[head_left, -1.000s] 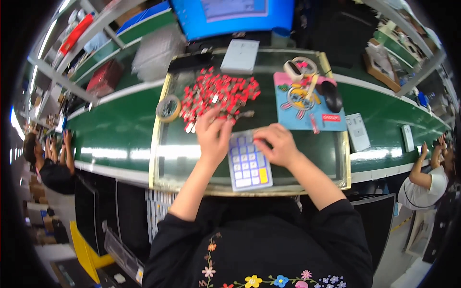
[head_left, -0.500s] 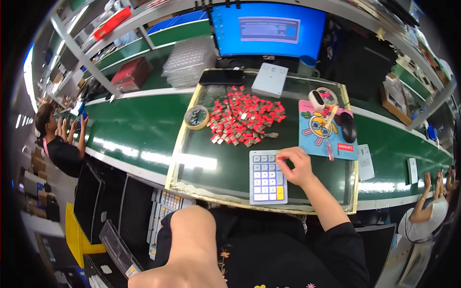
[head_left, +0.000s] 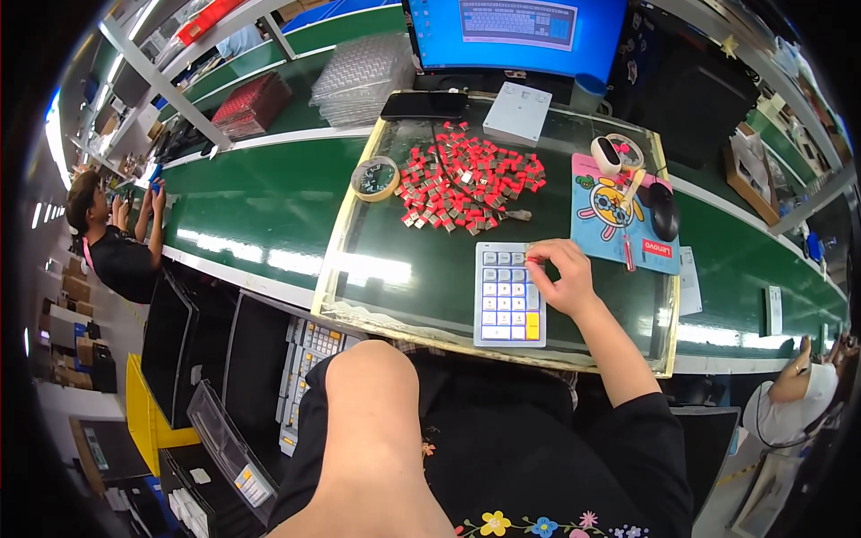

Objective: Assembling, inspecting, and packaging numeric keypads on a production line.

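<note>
My right hand (head_left: pixel 567 280) is closed in a pinch at the upper right corner of a small white number keypad (head_left: pixel 490 289). Between thumb and forefinger shows a bit of a red USB dongle (head_left: pixel 533 259); most of it is hidden by the fingers. The keypad lies flat near the glass mat's front edge, with light keys and one yellow key. Beyond it spreads a heap of red-and-metal USB dongles (head_left: pixel 430 193), with a dark cable across it. My left hand is out of view; a bare bent limb (head_left: pixel 372 403) rises from the lower edge.
A tape roll (head_left: pixel 375 178) sits left of the heap. Behind are a black phone (head_left: pixel 423 106), a white box-like device (head_left: pixel 517 114) and a monitor (head_left: pixel 520 40). Right lie a patterned mouse pad (head_left: pixel 596 235), mouse (head_left: pixel 664 212) and screwdriver (head_left: pixel 629 251). Other people work on both sides.
The view has tilted, so the table sits higher in the picture. A keyboard drawing now shows on the monitor. My right hand stays pinched at the keypad's corner.
</note>
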